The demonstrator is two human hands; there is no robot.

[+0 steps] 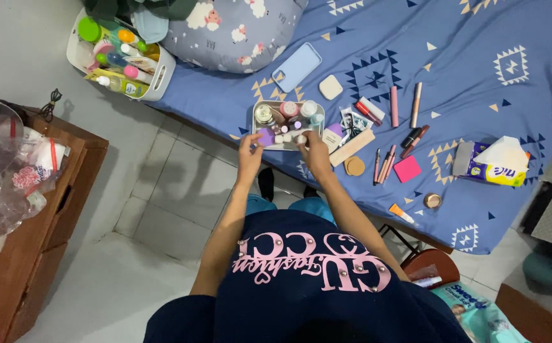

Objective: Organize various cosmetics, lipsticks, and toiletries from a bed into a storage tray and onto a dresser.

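At the near edge of the bed [479,38], on the blue patterned sheet, sits a small white tray [257,124] packed with little bottles and jars, and both hands are at it. The tray lies straight ahead of the person, just beyond the fingertips, with its long axis running left to right across the body, so each hand meets one half of the near rim.

The left hand [249,152] is at the left end, its fingers curled by a small purple jar [266,136]; whether it grips the jar or only touches it I cannot tell from here. The right hand [314,148] is at the middle of the near side, fingers bent among the small white bottles [286,137], and its hold is likewise unclear. Neither hand is nearer than the other.

Off to the right of the tray, makeup sticks, a pink pad [407,169] and a tissue pack [492,162] lie scattered. A light blue phone [297,67] lies further back.
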